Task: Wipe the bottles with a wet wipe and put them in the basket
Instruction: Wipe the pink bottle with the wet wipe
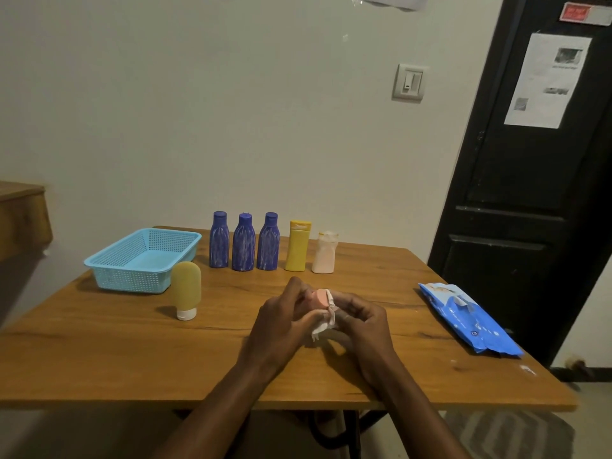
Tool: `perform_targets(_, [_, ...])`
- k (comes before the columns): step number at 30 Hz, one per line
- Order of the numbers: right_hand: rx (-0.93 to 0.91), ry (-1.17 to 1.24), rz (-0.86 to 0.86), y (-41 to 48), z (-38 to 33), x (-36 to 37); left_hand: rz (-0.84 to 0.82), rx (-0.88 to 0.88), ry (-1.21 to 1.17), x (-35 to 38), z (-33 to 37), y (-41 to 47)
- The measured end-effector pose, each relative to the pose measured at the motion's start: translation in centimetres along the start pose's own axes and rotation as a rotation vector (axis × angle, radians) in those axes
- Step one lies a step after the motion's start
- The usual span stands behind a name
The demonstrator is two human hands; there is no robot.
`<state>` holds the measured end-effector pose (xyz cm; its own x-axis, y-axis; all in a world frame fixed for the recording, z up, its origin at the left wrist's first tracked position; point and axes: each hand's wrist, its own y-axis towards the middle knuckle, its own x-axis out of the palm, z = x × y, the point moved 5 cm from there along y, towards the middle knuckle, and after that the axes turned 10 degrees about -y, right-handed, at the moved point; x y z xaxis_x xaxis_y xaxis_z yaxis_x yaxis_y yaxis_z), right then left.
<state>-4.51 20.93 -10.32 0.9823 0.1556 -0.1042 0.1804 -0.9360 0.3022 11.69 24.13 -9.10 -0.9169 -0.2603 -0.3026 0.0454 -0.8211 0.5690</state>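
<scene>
Both hands meet above the middle of the wooden table (132, 352). My left hand (281, 319) grips a small pink bottle (319, 299), mostly hidden by fingers. My right hand (362, 321) holds a white wet wipe (326, 321) pressed against that bottle. A light blue mesh basket (109, 260) sits at the back left with nothing in it. Three blue bottles (243, 243), a yellow bottle (297, 246) and a pale peach bottle (324, 253) stand in a row at the back. An olive tube bottle (186, 286) stands cap down beside the basket.
A blue wet wipe pack (470, 319) lies on the table's right side. A small white scrap (527, 369) lies near the right front corner. A black door (530, 180) stands to the right and a wall rises behind the table.
</scene>
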Motion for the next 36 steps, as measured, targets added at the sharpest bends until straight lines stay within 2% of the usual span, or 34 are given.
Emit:
perform_targets(4, [-0.061,-0.051,-0.042,-0.1,-0.3,0.3,0.031,-0.037,-0.123,-0.2,-0.2,0.1])
perform_targets(9, [-0.112,-0.324,-0.108,-0.1,-0.1,1.4,0.095,-0.063,-0.225,-0.6,-0.8,0.5])
perform_targets(17, [-0.215,-0.631,0.01,0.0,0.0,2.1,0.175,-0.217,-0.41,-1.2,-3.4,1.5])
perform_targets(21, [-0.137,-0.735,0.066,0.5,0.7,1.6,0.191,-0.259,-0.409,-1.1,-4.0,1.7])
perform_targets(27, [-0.121,-0.707,0.078,1.5,0.0,2.8,0.182,-0.284,-0.454,-1.0,-4.3,1.7])
perform_targets(33, [-0.292,-0.667,0.07,0.9,-0.9,3.5,0.196,-0.296,-0.405,-1.3,-4.6,1.7])
perform_targets(36, [-0.277,-0.677,0.033,0.1,-0.5,2.5,0.208,-0.33,-0.417,-1.4,-4.8,1.6])
